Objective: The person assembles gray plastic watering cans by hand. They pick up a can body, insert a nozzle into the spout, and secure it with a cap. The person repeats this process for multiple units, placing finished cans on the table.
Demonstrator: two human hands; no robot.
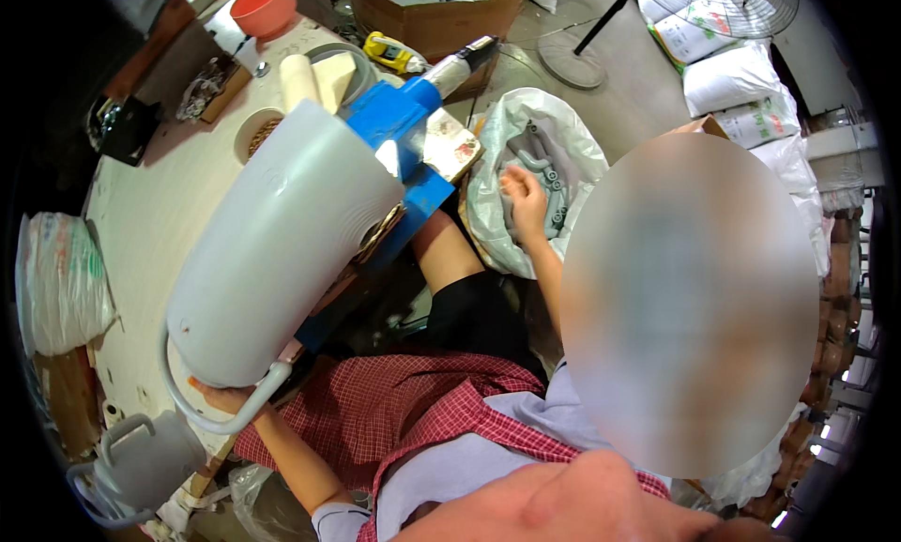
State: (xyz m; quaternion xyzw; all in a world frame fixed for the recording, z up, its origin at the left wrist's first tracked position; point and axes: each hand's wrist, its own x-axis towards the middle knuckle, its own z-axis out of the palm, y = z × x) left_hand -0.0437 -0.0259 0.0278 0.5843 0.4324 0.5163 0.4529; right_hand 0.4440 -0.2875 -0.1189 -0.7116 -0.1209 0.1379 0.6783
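Observation:
A large grey plastic vessel with a looped handle (272, 246) leans at a slant over the table's edge, its upper end against a blue machine fixture (389, 120). My left hand (225, 396) grips its lower end beside the handle; part of the fingers is hidden behind the plastic. My right hand (526, 202) is over an open white plastic bag (497, 232), fingers loosely bent and apart, with nothing visible in them. Inside the bag lie several small grey plastic parts (554, 190), close to my right fingers.
Another grey vessel with handles (155, 462) is at lower left. The pale table (141, 232) bears a cup of small brown pieces (253, 134), a yellow tool (394, 52) and an orange bowl (264, 7). Behind are a cardboard box (432, 16), a fan (723, 7) and white sacks (737, 77).

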